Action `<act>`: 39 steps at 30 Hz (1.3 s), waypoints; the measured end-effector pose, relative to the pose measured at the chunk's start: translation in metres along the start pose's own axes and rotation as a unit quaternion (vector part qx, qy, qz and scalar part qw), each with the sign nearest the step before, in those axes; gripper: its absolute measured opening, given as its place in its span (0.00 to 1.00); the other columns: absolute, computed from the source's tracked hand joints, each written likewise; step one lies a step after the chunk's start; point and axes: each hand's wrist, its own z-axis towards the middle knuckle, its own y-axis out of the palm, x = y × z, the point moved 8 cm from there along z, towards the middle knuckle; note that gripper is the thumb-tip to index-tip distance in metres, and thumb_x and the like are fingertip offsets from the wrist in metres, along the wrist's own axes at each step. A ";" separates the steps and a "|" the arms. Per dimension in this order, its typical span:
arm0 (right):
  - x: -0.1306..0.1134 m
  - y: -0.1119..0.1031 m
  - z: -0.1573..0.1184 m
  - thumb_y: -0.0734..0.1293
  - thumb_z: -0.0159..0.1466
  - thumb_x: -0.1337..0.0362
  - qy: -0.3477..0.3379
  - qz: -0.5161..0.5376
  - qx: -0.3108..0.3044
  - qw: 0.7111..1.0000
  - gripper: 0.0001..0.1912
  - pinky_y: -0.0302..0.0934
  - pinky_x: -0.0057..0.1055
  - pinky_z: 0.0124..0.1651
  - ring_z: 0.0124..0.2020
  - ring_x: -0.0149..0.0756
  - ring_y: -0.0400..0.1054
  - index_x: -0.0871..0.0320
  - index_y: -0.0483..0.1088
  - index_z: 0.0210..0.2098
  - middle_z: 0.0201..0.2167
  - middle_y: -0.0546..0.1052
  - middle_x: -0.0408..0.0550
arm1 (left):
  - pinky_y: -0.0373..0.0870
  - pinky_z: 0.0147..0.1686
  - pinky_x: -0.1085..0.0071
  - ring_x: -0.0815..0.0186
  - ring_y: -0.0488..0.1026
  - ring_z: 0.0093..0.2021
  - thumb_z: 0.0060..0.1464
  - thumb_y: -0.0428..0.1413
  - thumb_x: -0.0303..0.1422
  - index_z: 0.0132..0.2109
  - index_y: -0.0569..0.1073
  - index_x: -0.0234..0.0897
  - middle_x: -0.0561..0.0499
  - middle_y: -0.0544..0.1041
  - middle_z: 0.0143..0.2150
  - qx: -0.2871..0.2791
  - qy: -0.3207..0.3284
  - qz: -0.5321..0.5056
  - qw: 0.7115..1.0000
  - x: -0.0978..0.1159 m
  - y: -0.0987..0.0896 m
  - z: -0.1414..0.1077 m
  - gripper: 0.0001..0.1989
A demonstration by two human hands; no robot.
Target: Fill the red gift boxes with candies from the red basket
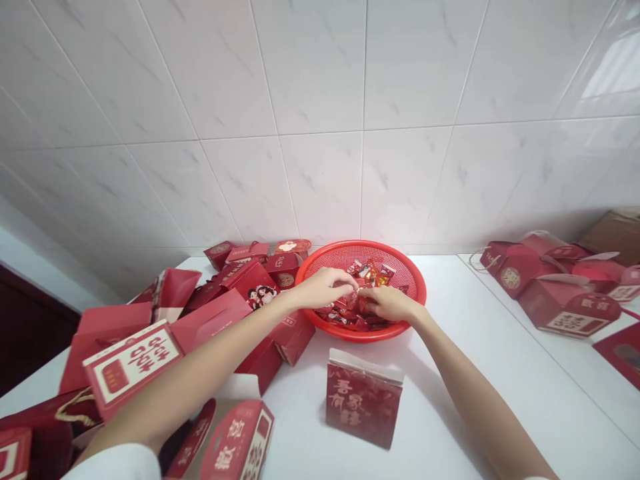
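A round red plastic basket (pixel 415 270) holds small shiny wrapped candies (pixel 373 275), mostly red with some gold. My left hand (pixel 327 288) reaches over its left side, fingers curled and closed on candy among the pile. From the right comes my right hand (pixel 393 303), its fingers bent down and closed around candy close to the left fingertips. The fingers partly cover what they hold. In front of the basket stands a dark red gift box (pixel 363 403) with gold characters, its pale top edge facing up.
Many red gift boxes (pixel 210 320) are heaped on the left, some under my left forearm. More red boxes with handles (pixel 565 303) stand at the right, with a brown carton (pixel 615 233) behind. A white tiled wall (pixel 320 180) borders the white table (pixel 450 360).
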 end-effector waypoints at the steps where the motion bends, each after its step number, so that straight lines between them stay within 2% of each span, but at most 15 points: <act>1: 0.003 -0.001 0.000 0.59 0.67 0.69 0.012 0.011 0.014 1.000 0.20 0.59 0.33 0.40 0.44 0.47 0.74 0.52 0.72 0.55 0.47 0.81 0.52 | 0.68 0.44 0.71 0.63 0.76 0.40 0.58 0.52 0.29 0.42 0.81 0.35 0.49 0.82 0.40 -0.044 -0.014 0.040 0.998 -0.006 0.009 0.007 0.12; 4: 0.013 -0.007 -0.001 0.59 0.67 0.68 0.052 0.045 0.064 0.996 0.19 0.58 0.33 0.40 0.45 0.48 0.73 0.55 0.71 0.55 0.49 0.79 0.55 | 0.66 0.35 0.73 0.65 0.74 0.32 0.55 0.54 0.28 0.39 0.81 0.37 0.51 0.80 0.31 -0.194 -0.050 0.130 0.971 -0.027 0.040 0.018 0.11; 5: 0.016 -0.010 -0.002 0.59 0.67 0.68 0.064 0.061 0.082 0.993 0.18 0.57 0.32 0.39 0.44 0.48 0.73 0.56 0.71 0.54 0.47 0.80 0.55 | 0.66 0.33 0.73 0.64 0.74 0.31 0.54 0.56 0.29 0.38 0.81 0.38 0.52 0.80 0.30 -0.228 -0.058 0.150 0.960 -0.033 0.048 0.019 0.09; 7: 0.021 -0.015 -0.001 0.59 0.66 0.68 0.079 0.107 0.120 0.984 0.15 0.57 0.32 0.38 0.41 0.45 0.72 0.56 0.72 0.49 0.42 0.80 0.53 | 0.66 0.31 0.72 0.62 0.74 0.30 0.51 0.60 0.34 0.40 0.81 0.37 0.50 0.80 0.30 -0.258 -0.067 0.177 0.947 -0.042 0.060 0.021 0.10; 10: 0.029 -0.024 -0.001 0.61 0.64 0.66 0.085 0.195 0.186 0.959 0.11 0.59 0.33 0.38 0.37 0.42 0.71 0.57 0.73 0.42 0.36 0.79 0.50 | 0.69 0.35 0.70 0.56 0.77 0.38 0.46 0.64 0.40 0.50 0.79 0.37 0.45 0.82 0.38 -0.239 -0.081 0.196 0.948 -0.051 0.066 0.026 0.24; 12: 0.038 -0.030 -0.002 0.62 0.63 0.64 0.098 0.252 0.238 0.933 0.10 0.61 0.35 0.43 0.40 0.43 0.71 0.57 0.73 0.41 0.38 0.79 0.50 | 0.71 0.43 0.68 0.52 0.77 0.48 0.43 0.65 0.41 0.59 0.73 0.39 0.41 0.80 0.51 -0.227 -0.086 0.204 0.948 -0.055 0.068 0.029 0.34; 14: 0.046 -0.033 -0.005 0.64 0.61 0.62 0.108 0.312 0.279 0.902 0.11 0.63 0.38 0.48 0.45 0.45 0.71 0.57 0.73 0.42 0.43 0.79 0.51 | 0.69 0.51 0.65 0.49 0.71 0.59 0.42 0.66 0.40 0.65 0.68 0.43 0.39 0.69 0.65 -0.228 -0.096 0.213 0.945 -0.060 0.070 0.031 0.41; 16: 0.051 -0.034 -0.009 0.66 0.59 0.58 0.114 0.380 0.303 0.866 0.15 0.64 0.39 0.50 0.49 0.46 0.71 0.57 0.72 0.43 0.47 0.78 0.52 | 0.68 0.55 0.63 0.47 0.67 0.63 0.42 0.66 0.38 0.66 0.66 0.45 0.39 0.61 0.70 -0.240 -0.098 0.215 0.942 -0.064 0.074 0.033 0.42; 18: 0.054 -0.034 -0.013 0.68 0.57 0.56 0.118 0.442 0.312 0.833 0.16 0.67 0.38 0.48 0.48 0.46 0.72 0.57 0.73 0.42 0.46 0.79 0.51 | 0.68 0.54 0.63 0.47 0.69 0.61 0.44 0.64 0.37 0.64 0.69 0.45 0.40 0.66 0.67 -0.239 -0.080 0.210 0.945 -0.064 0.077 0.035 0.38; 21: 0.052 -0.030 -0.015 0.70 0.55 0.54 0.124 0.516 0.283 0.799 0.15 0.69 0.35 0.35 0.36 0.41 0.73 0.56 0.73 0.38 0.38 0.79 0.48 | 0.70 0.47 0.67 0.53 0.76 0.50 0.45 0.63 0.32 0.59 0.74 0.42 0.43 0.77 0.53 -0.227 -0.029 0.187 0.955 -0.057 0.082 0.039 0.31; 23: 0.049 -0.028 -0.015 0.71 0.54 0.54 0.120 0.557 0.259 0.780 0.14 0.67 0.31 0.27 0.31 0.37 0.71 0.55 0.72 0.36 0.35 0.78 0.46 | 0.70 0.40 0.70 0.57 0.76 0.42 0.44 0.62 0.29 0.56 0.76 0.39 0.47 0.80 0.43 -0.228 -0.016 0.170 0.959 -0.056 0.085 0.039 0.28; 27: 0.047 -0.028 -0.016 0.72 0.52 0.56 0.111 0.603 0.258 0.746 0.12 0.68 0.28 0.26 0.34 0.38 0.72 0.55 0.71 0.32 0.33 0.78 0.46 | 0.65 0.31 0.73 0.63 0.73 0.32 0.46 0.62 0.28 0.47 0.79 0.37 0.52 0.79 0.32 -0.221 -0.020 0.128 0.967 -0.056 0.083 0.037 0.18; 32: 0.048 -0.026 -0.014 0.71 0.51 0.59 0.107 0.631 0.253 0.726 0.09 0.71 0.30 0.28 0.37 0.41 0.73 0.55 0.71 0.30 0.33 0.78 0.46 | 0.64 0.30 0.74 0.67 0.71 0.29 0.53 0.58 0.30 0.39 0.79 0.34 0.53 0.76 0.27 -0.181 -0.028 0.026 0.983 -0.053 0.072 0.036 0.07; 35: 0.050 -0.026 -0.015 0.71 0.52 0.60 0.108 0.643 0.257 0.713 0.08 0.72 0.31 0.29 0.37 0.40 0.72 0.55 0.70 0.29 0.33 0.77 0.46 | 0.66 0.31 0.74 0.67 0.73 0.31 0.54 0.58 0.32 0.39 0.77 0.33 0.52 0.77 0.32 -0.135 -0.058 -0.084 0.985 -0.055 0.065 0.038 0.08; 39: 0.051 -0.027 -0.016 0.71 0.52 0.60 0.109 0.653 0.264 0.701 0.08 0.73 0.32 0.32 0.38 0.39 0.71 0.55 0.70 0.28 0.32 0.75 0.45 | 0.71 0.32 0.72 0.67 0.76 0.31 0.54 0.59 0.35 0.46 0.72 0.34 0.50 0.77 0.38 -0.065 -0.116 -0.288 0.948 -0.064 0.057 0.042 0.14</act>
